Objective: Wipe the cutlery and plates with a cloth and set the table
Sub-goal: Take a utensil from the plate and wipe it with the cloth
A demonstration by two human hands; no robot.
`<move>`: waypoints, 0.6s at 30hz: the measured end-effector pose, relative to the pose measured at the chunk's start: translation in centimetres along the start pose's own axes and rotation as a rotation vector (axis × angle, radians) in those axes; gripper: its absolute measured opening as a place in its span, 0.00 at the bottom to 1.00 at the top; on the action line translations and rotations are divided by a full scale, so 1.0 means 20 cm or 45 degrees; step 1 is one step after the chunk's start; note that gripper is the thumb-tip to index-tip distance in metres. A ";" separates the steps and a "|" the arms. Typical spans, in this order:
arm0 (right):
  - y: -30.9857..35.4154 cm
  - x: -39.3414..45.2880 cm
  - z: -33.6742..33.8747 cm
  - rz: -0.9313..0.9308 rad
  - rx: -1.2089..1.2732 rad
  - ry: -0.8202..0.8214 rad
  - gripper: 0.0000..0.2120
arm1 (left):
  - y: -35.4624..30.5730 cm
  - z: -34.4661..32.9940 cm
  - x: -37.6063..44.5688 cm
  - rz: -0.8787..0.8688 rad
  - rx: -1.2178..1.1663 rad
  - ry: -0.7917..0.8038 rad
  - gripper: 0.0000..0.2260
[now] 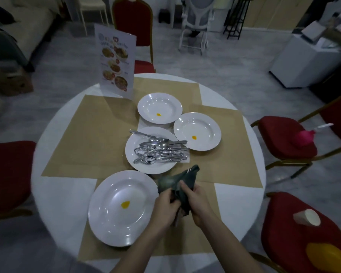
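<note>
Both my hands hold a dark green cloth (182, 179) above the near part of the round white table (53, 190). My left hand (166, 207) grips its lower part, where a thin metal piece of cutlery (177, 220) pokes out below. My right hand (195, 200) pinches the cloth from the right. A white plate (106, 213) with a yellow spot lies just left of my hands. Behind the cloth, another white plate (132, 148) carries a pile of cutlery (158, 150). Two more yellow-spotted plates, one (159, 108) and the other (197, 131), lie farther back.
Brown paper mats (91, 134) cover the table. A standing menu card (115, 62) is at the back left. Red chairs ring the table; the right one (283, 138) holds a pink object (303, 136), the near right one (295, 229) a paper cup (307, 217) and a yellow bottle (327, 257).
</note>
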State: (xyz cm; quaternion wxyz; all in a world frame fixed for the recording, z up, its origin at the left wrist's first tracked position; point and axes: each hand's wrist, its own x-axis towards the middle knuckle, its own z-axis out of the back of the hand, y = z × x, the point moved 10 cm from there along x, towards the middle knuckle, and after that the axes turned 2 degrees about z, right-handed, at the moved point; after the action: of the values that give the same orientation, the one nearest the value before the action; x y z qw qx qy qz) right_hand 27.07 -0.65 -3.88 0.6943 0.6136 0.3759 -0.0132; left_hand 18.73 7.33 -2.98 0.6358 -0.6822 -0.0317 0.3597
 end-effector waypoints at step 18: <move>-0.08 0.12 0.20 -0.199 0.063 -0.009 0.15 | -0.02 -0.18 -0.04 0.125 0.123 -0.028 0.06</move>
State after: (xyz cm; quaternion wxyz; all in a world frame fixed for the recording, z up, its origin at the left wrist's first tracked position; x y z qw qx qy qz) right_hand 29.96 -3.39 -6.70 0.6771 0.5993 0.4198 -0.0788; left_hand 20.20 3.96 -2.53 0.6493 -0.6473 0.0123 0.3991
